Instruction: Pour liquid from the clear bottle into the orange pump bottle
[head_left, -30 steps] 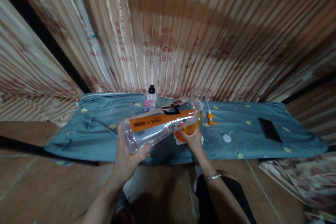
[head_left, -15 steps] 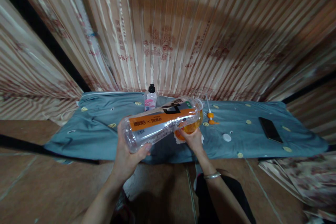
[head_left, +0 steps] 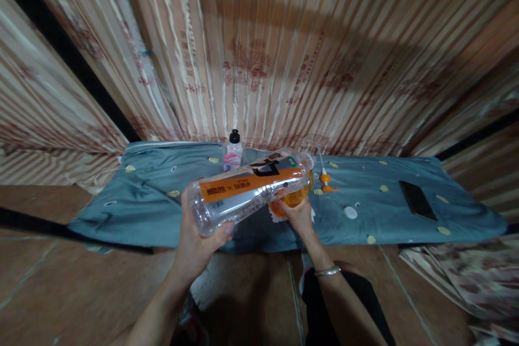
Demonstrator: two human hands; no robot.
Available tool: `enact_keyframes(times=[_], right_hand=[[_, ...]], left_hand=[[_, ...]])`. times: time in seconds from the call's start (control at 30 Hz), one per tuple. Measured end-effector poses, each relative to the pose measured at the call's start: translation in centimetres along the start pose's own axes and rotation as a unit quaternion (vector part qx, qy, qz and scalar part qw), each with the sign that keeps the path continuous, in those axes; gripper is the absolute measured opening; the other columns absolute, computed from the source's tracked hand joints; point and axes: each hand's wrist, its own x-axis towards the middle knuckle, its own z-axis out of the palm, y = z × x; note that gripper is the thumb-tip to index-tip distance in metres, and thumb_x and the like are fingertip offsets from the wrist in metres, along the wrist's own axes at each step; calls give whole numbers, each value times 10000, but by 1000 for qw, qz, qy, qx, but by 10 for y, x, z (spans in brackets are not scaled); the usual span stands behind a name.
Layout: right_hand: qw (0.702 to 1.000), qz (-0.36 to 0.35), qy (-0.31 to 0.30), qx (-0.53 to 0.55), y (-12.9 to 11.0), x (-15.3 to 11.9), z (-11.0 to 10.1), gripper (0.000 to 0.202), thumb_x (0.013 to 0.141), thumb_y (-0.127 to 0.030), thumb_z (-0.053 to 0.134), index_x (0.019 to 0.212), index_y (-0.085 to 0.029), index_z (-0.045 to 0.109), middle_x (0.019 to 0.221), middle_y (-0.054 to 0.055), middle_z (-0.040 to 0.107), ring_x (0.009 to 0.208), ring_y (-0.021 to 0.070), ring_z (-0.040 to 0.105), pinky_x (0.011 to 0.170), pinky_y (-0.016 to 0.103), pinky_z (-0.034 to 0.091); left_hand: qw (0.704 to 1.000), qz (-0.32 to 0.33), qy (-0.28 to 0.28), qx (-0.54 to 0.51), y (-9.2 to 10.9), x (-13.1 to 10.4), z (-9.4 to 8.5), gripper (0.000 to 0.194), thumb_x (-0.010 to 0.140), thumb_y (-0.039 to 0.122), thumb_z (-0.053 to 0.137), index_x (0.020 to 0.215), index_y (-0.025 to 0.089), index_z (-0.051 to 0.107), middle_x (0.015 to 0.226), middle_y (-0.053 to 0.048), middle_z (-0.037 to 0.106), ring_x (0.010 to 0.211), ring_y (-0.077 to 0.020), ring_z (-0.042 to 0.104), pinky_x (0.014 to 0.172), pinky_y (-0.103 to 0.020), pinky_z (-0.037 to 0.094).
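Note:
My left hand (head_left: 198,243) is wrapped round the base of a large clear plastic bottle (head_left: 243,189) with an orange and silver label. The bottle lies tilted almost flat, its open mouth pointing right. Below that mouth, my right hand (head_left: 299,215) grips an orange bottle (head_left: 303,190), partly hidden behind the clear one. A white patch with a ragged edge (head_left: 278,217) shows beneath the orange bottle. To the right lies an orange pump head (head_left: 325,179) with a clear tube, and a round white cap (head_left: 350,212) rests nearer me.
Behind the clear bottle stands a small bottle with a black cap (head_left: 233,151). A dark phone (head_left: 417,201) lies at the right on the blue-green cloth (head_left: 141,205). A pleated curtain (head_left: 251,43) hangs along the far edge, and black poles (head_left: 101,100) cross at the sides.

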Motion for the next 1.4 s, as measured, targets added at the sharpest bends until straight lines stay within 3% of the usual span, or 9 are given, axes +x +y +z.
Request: enact_keyframes(times=[0.27,0.57,0.73,1.4], right_hand=[[1000,3,3,10,0,0,1,695,528,-626,1048,1059,-278,763,1080,130,942,1104,437,908,1016,575,761],[1000,-6,-11,-13,3,1,-1,764,577,-653,1043,1173,-250,786,1127,142,940,1116,431,903,998,549,756],[1000,9,-13,-6,3,1,-1,803,539,-664,1047,1166,-238,781,1137,169,933,1152,460,893,1005,574,751],[1000,4,-6,-4,4,2,-1,758,535,-674,1051,1108,-262,775,1118,150,949,1103,442,913,1002,564,758]], left_hand=[[1000,-11,-2,-27,0,0,2,1060,688,603,1093,1510,258,520,1193,-115,819,1190,-428,854,851,-481,749],[999,-24,-16,-16,8,1,-2,1040,688,508,1099,1513,262,515,1243,-109,813,1307,-437,827,1070,-584,727],[1000,-10,10,-25,4,1,3,1057,666,557,1096,1499,256,518,1273,-129,815,1322,-454,823,1078,-590,722],[1000,14,-16,-10,1,1,0,1036,733,622,1077,1523,254,518,1298,-129,803,1327,-449,819,1101,-599,716]])
